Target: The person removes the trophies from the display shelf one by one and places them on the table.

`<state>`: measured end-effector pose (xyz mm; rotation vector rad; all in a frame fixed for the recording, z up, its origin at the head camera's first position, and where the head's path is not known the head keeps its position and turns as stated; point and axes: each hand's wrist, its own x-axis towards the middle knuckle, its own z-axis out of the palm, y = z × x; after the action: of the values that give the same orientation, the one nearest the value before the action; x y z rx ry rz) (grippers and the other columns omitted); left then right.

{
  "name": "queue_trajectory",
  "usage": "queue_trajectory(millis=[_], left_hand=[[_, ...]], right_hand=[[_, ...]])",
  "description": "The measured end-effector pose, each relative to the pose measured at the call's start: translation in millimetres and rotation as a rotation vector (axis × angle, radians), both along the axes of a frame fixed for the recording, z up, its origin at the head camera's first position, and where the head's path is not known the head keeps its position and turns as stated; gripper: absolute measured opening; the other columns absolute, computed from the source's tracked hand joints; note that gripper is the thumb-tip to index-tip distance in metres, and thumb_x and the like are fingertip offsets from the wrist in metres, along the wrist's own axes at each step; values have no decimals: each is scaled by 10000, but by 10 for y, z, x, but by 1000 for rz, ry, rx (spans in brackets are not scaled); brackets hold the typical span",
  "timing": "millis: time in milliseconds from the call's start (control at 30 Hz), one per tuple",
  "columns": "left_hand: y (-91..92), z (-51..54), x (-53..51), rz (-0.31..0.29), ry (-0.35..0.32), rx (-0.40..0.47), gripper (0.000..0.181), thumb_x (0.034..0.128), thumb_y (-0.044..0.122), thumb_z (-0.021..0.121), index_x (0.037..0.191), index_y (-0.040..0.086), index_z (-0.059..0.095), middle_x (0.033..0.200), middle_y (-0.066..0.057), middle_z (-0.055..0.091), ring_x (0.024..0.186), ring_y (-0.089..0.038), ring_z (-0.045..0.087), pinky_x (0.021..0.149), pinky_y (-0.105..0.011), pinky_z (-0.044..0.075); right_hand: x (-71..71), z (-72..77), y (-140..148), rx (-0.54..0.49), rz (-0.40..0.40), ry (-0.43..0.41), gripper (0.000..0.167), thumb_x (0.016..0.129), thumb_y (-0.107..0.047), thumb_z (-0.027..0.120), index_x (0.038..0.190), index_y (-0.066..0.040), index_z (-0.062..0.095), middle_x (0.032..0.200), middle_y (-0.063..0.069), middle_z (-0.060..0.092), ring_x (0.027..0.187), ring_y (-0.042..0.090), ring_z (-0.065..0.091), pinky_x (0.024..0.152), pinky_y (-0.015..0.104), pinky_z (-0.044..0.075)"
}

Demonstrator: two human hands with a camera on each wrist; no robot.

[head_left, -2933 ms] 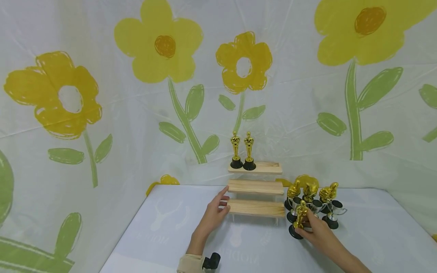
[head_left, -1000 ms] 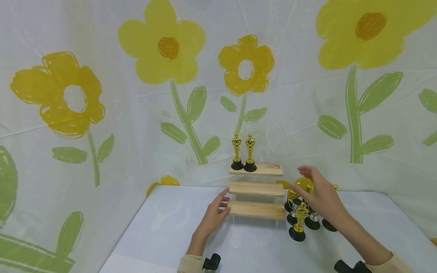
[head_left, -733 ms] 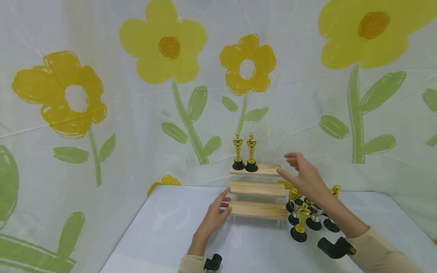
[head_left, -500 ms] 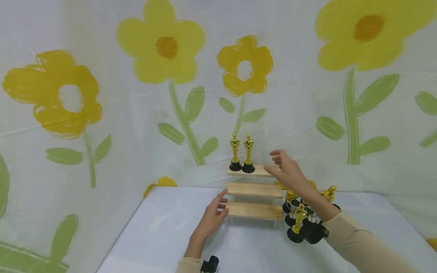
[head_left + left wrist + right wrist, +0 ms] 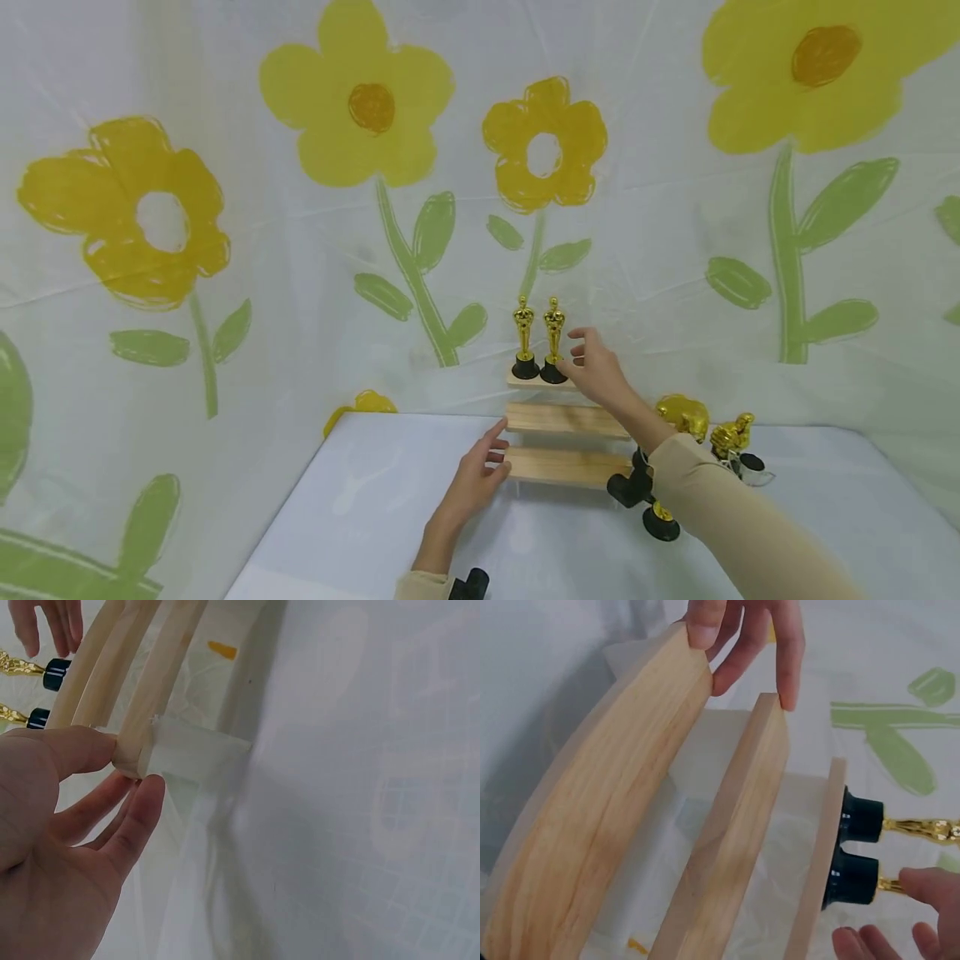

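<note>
A three-step wooden display shelf stands at the back of the table. My left hand grips its left end, thumb on the lowest step and a finger touching the middle step. Two gold statuette trophies with black bases, a left one and a right one, stand upright side by side on the top step. Beside the right one is my right hand, fingers spread and loosely curved. Its thumb overlaps that statuette's lower part in the right wrist view; whether it touches cannot be told.
Right of the shelf stand other trophies, partly hidden by my right arm: gold ones, a silver cup and a black-based one nearer me. A flower-printed cloth hangs behind the white table.
My right hand has let go of a gold statuette among the trophies on the right, then risen and moved left to the top step. The left hand has stayed on the shelf.
</note>
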<state>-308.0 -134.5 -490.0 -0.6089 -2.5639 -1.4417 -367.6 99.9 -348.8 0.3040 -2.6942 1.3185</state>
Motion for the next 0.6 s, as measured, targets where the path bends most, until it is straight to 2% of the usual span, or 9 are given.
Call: queue_trajectory(millis=[167,300,600], left_hand=[[-12,6,16,-4,9,-3,658,936,51,590,1528,186,337,1253,-168,616,1058,-269,650,828,-316,565],[2,11,25,-6,21,-5,661,934,39,593,1527,178,337,1251,-180,616,1055,-281,655,827,-324,567],[0,21,41,6,7,-21,666,936,43,596,1530,192,333,1259,-168,618,1069,-268,657,831,-335,567]], right_hand=[[-86,-41,-130,-27,-26,16,586,964,-263,601,1445,-97,310,1344,251,526,1230,421,534,944,530,500],[-117,-73,-170,-28,-34,12,558,960,-232,602,1427,-96,328,1335,232,545,1218,398,550,935,504,514],[-101,-142,-196,-6,-17,95,467,967,-139,602,1365,-88,363,1276,245,597,1089,377,643,822,454,569]])
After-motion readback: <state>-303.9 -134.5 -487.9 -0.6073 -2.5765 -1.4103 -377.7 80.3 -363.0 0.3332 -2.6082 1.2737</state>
